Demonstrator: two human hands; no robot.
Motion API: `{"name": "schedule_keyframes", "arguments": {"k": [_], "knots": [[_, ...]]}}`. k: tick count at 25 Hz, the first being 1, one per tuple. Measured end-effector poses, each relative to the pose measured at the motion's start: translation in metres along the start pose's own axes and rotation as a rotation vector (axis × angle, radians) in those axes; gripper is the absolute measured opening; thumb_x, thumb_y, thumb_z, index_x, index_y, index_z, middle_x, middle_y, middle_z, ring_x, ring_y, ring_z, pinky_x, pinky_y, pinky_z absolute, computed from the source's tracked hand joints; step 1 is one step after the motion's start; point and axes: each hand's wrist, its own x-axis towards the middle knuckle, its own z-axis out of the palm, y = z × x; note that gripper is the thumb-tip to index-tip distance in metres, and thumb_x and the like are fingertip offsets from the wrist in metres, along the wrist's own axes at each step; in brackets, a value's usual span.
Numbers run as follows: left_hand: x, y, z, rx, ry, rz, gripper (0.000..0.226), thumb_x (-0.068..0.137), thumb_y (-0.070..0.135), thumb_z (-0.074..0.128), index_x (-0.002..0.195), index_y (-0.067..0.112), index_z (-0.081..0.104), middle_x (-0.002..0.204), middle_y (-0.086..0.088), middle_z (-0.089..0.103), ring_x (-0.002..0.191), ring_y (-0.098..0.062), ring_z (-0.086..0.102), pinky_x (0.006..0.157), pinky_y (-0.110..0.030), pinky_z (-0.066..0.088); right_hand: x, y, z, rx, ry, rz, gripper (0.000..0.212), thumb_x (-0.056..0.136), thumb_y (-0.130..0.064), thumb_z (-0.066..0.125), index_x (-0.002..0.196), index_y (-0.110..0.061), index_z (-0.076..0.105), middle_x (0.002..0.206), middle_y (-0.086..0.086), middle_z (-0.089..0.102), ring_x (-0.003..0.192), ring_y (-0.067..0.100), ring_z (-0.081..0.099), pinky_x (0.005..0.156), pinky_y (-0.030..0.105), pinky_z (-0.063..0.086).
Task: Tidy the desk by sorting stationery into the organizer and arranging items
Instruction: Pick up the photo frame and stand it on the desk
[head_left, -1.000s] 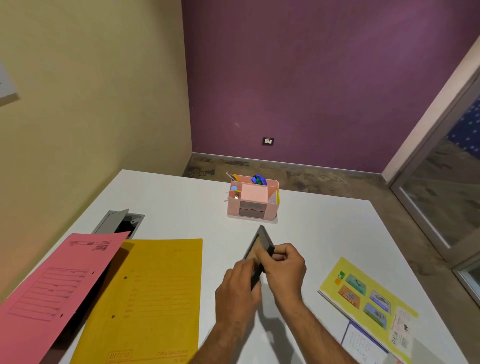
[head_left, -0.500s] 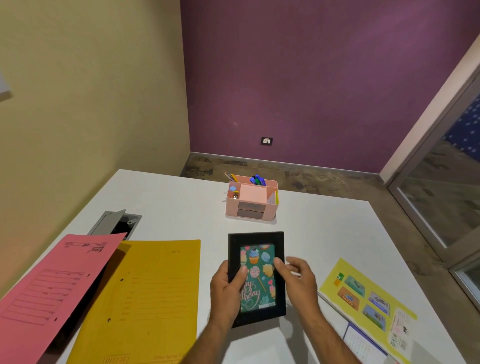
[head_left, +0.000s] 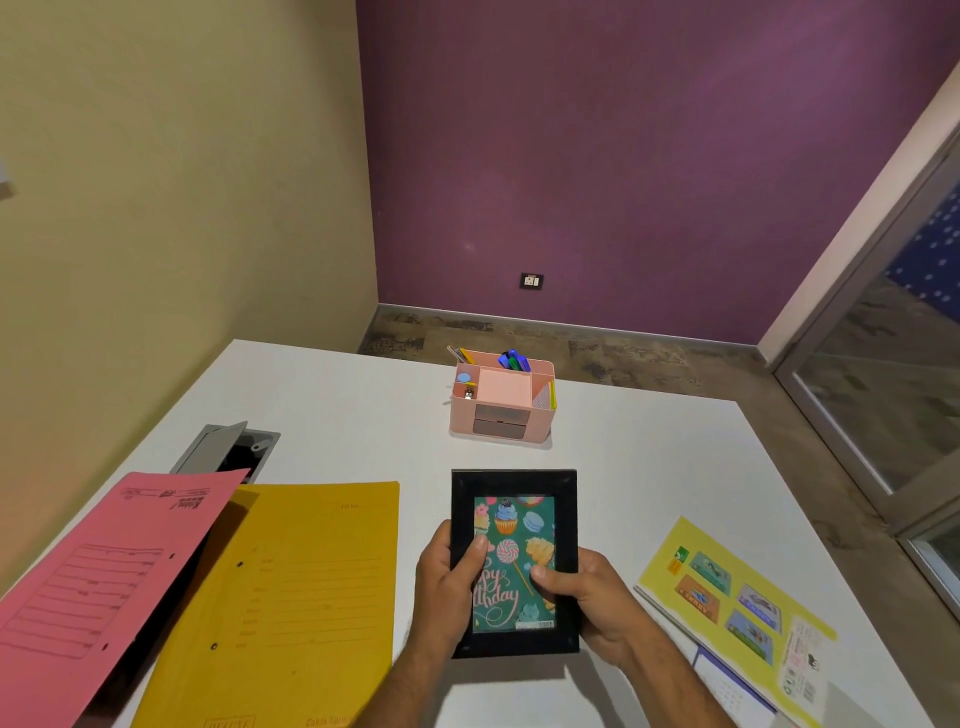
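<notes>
Both our hands, left (head_left: 445, 587) and right (head_left: 589, 597), grip the black rectangular picture frame (head_left: 514, 564) between them, above the white desk (head_left: 363, 415).

A matt black picture frame (head_left: 514, 480) with a glossy printed card behind its glazing sits above a smooth white desk (head_left: 332, 415). Beyond it stands a pink plastic organizer (head_left: 501, 410) with a satin finish. Matt card folders, one yellow (head_left: 291, 597) and one pink (head_left: 98, 577), lie beside a grey metal cable hatch (head_left: 213, 447). A glossy paper booklet (head_left: 737, 597) lies at right.
</notes>
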Motion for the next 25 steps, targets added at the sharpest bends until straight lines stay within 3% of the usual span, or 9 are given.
{"name": "schedule_keyframes", "arguments": {"k": [6,11,14,16,18,21,25], "knots": [[0.005,-0.004,0.003,0.053,-0.006,0.026,0.016,0.096,0.020,0.058,0.111,0.023,0.058,0.100,0.000,0.074,0.090,-0.021,0.074,0.073,-0.041,0.062,0.004,0.006,-0.004,0.019,0.034,-0.013,0.039,0.079,-0.001,0.076,0.116,0.002,0.065,0.113,0.026,0.070,0.104,0.044,0.067,0.097,0.062,0.049],[0.013,-0.007,0.007,0.090,-0.012,0.058,0.027,0.094,0.041,0.055,0.105,0.016,0.058,0.095,-0.002,0.074,0.087,-0.020,0.074,0.070,-0.038,0.061,0.007,0.011,-0.007,0.032,0.105,-0.078,0.037,0.080,0.004,0.072,0.116,0.000,0.063,0.108,0.022,0.072,0.099,0.042,0.070,0.090,0.058,0.054],[0.023,-0.011,0.014,0.199,0.078,0.053,0.023,0.103,0.031,0.044,0.095,0.015,0.060,0.089,0.001,0.071,0.083,-0.012,0.071,0.061,-0.018,0.055,0.011,0.011,-0.019,0.084,0.199,-0.161,0.035,0.079,0.009,0.069,0.113,0.000,0.064,0.105,0.022,0.074,0.095,0.040,0.072,0.076,0.048,0.061],[0.035,-0.023,0.013,0.378,0.085,0.069,0.014,0.101,0.029,0.049,0.092,0.027,0.060,0.092,0.007,0.070,0.087,-0.012,0.066,0.063,-0.013,0.052,0.016,0.008,-0.037,0.131,0.247,-0.214,0.038,0.076,0.009,0.070,0.113,0.002,0.063,0.106,0.022,0.073,0.093,0.039,0.072,0.069,0.042,0.061],[0.052,-0.043,0.012,0.619,-0.003,0.096,0.004,0.097,0.040,0.053,0.095,0.038,0.055,0.099,0.013,0.067,0.094,-0.010,0.063,0.076,-0.024,0.057,0.021,0.001,-0.062,0.146,0.291,-0.271,0.056,0.064,-0.008,0.087,0.114,0.002,0.063,0.106,0.021,0.073,0.092,0.037,0.073,0.068,0.040,0.061],[0.068,-0.056,0.026,0.965,-0.119,0.156,0.021,0.094,0.054,0.046,0.112,0.043,0.050,0.115,0.012,0.062,0.101,-0.010,0.061,0.090,-0.030,0.053,0.029,-0.014,-0.104,0.115,0.376,-0.317,0.096,0.031,-0.038,0.099,0.112,-0.001,0.065,0.107,0.019,0.074,0.092,0.035,0.073,0.069,0.041,0.061],[0.091,-0.057,0.072,1.098,-0.200,0.350,0.037,0.095,0.049,0.045,0.127,0.033,0.051,0.122,0.011,0.060,0.115,-0.012,0.055,0.099,-0.028,0.041,0.044,-0.037,-0.170,0.092,0.492,-0.366,0.101,0.022,-0.048,0.098,0.108,-0.007,0.066,0.101,0.012,0.076,0.086,0.027,0.075,0.066,0.036,0.061]]}}
